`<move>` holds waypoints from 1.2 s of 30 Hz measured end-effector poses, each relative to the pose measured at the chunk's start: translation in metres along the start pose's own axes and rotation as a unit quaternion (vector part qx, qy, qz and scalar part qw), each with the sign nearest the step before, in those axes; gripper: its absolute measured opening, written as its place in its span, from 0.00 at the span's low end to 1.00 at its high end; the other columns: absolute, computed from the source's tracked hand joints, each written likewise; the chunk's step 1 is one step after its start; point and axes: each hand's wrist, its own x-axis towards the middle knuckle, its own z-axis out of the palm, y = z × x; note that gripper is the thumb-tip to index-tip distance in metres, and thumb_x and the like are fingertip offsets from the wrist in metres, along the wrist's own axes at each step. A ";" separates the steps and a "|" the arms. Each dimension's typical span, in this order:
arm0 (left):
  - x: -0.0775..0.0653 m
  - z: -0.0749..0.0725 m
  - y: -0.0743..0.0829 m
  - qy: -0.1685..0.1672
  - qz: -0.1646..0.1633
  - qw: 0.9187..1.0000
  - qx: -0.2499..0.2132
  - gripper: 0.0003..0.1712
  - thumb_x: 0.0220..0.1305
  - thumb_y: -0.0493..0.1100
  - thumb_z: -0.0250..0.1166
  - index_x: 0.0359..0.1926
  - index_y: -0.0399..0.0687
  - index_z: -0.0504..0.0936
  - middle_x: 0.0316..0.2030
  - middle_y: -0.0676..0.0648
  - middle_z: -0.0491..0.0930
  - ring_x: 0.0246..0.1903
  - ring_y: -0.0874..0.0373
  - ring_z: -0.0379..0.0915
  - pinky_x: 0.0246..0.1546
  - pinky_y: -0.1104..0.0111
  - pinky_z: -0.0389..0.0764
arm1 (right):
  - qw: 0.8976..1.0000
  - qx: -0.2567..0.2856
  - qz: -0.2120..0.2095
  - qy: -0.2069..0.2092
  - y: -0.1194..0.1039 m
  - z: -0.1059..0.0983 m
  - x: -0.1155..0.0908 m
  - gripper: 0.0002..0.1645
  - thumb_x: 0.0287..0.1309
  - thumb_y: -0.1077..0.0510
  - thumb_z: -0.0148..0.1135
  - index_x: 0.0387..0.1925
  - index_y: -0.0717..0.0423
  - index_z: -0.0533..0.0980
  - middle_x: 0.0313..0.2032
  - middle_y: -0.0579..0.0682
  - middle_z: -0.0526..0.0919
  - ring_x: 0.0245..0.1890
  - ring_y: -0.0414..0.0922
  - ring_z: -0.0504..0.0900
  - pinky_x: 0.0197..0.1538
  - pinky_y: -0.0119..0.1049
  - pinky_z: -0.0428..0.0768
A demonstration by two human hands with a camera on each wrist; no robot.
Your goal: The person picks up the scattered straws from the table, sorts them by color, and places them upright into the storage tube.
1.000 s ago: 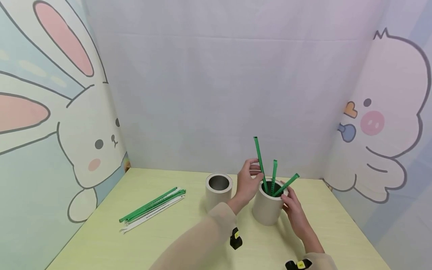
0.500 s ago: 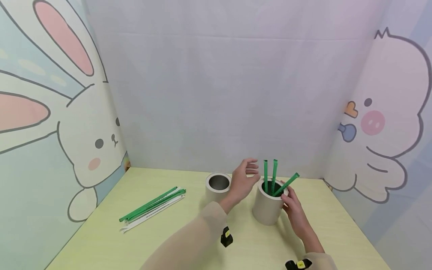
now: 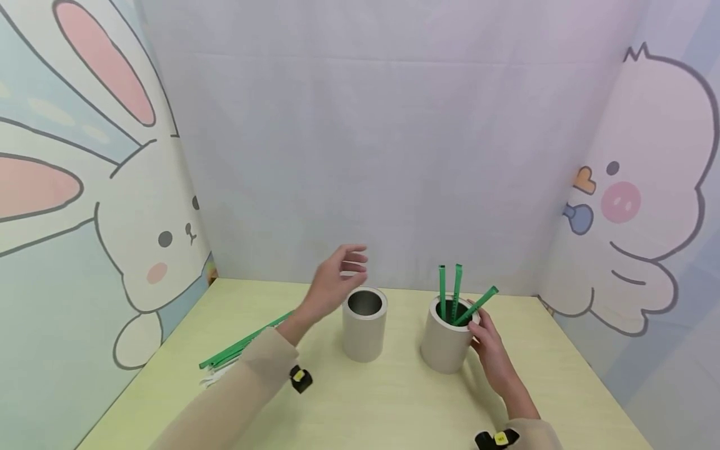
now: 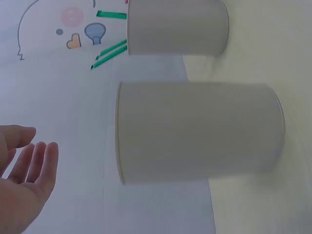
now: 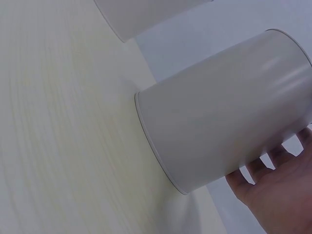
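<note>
My left hand (image 3: 329, 286) is raised with loosely bent fingers, just left of the rim of the left grey canister (image 3: 363, 337); nothing is in it. In the left wrist view the same hand (image 4: 25, 187) is apart from that canister (image 4: 195, 131). My right hand (image 3: 494, 357) holds the right grey canister (image 3: 444, 353) by its side near the rim. Its fingers (image 5: 258, 170) lie along the canister's wall in the right wrist view. Several green wrapped straws (image 3: 442, 284) stick up from this canister, one leaning right. Their lower ends are hidden inside.
Several green and white wrapped straws (image 3: 242, 344) lie in a bundle on the pale yellow table (image 3: 394, 406), partly covered by the left sleeve (image 3: 242, 381). A grey-white cloth wall (image 3: 394, 156) rises behind, with cartoon-printed side panels left and right.
The left hand has let go of a green wrapped straw, which dropped lower into the right canister. That hand then moved left past the left canister. The right hand stayed in place.
</note>
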 end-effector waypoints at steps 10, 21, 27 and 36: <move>-0.044 -0.088 -0.057 -0.023 -0.056 0.987 0.152 0.30 0.72 0.33 0.69 0.71 0.54 0.75 0.58 0.44 0.83 0.55 0.47 0.84 0.52 0.57 0.88 | 1.000 0.004 0.003 0.000 0.001 0.000 0.001 0.38 0.85 0.44 0.35 0.85 0.51 0.43 0.83 0.59 0.46 0.81 0.59 0.45 0.78 0.74 0.45; -0.078 -0.142 -0.118 -0.081 -0.080 0.964 0.240 0.23 0.69 0.28 0.69 0.63 0.43 0.80 0.54 0.39 0.85 0.49 0.45 0.85 0.49 0.55 0.89 | 1.000 0.002 0.002 0.002 0.000 0.001 0.001 0.39 0.85 0.43 0.35 0.85 0.53 0.43 0.83 0.58 0.47 0.81 0.56 0.46 0.78 0.74 0.45; -0.089 -0.154 -0.138 -0.133 -0.107 0.952 0.254 0.22 0.66 0.24 0.69 0.59 0.39 0.81 0.51 0.37 0.85 0.47 0.46 0.84 0.48 0.57 0.89 | 1.000 0.005 0.002 0.003 0.001 0.002 0.001 0.38 0.85 0.44 0.35 0.85 0.51 0.44 0.83 0.58 0.46 0.81 0.58 0.45 0.78 0.73 0.45; -0.103 -0.164 -0.154 -0.163 -0.121 0.942 0.267 0.17 0.67 0.21 0.63 0.53 0.37 0.84 0.45 0.40 0.86 0.45 0.45 0.84 0.44 0.56 0.88 | 1.000 0.006 0.002 0.002 0.001 0.001 0.001 0.38 0.85 0.43 0.36 0.85 0.51 0.43 0.83 0.58 0.46 0.82 0.60 0.43 0.78 0.74 0.44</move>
